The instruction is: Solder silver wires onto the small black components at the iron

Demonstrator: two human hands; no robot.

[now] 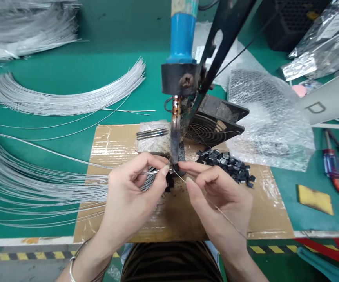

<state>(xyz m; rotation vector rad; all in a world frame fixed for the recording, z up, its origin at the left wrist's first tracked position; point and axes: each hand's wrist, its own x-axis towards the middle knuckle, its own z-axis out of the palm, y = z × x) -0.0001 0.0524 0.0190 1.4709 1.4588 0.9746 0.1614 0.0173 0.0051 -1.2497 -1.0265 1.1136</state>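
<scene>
My left hand (pixel 134 188) is closed in a pinch on a thin grey wire (pixel 69 158) that runs in from the left, its end at the tip of a fixed soldering iron (pixel 175 133). My right hand (pixel 216 192) pinches a thin strand of solder wire (pixel 222 213) that trails down to the right, its tip meeting the iron's tip too. Both fingertips sit almost together just below the iron. A small black part (pixel 169 182) lies under the fingers, partly hidden.
A taped cardboard pad (pixel 113 145) covers the green bench. A pile of small black parts (pixel 225 162) lies right of the iron. Bundles of grey wires (pixel 40 184) fan out left. A small fan (pixel 213 125), bubble wrap (pixel 269 121), screwdriver (pixel 330 164) and yellow sponge (pixel 314 199) lie right.
</scene>
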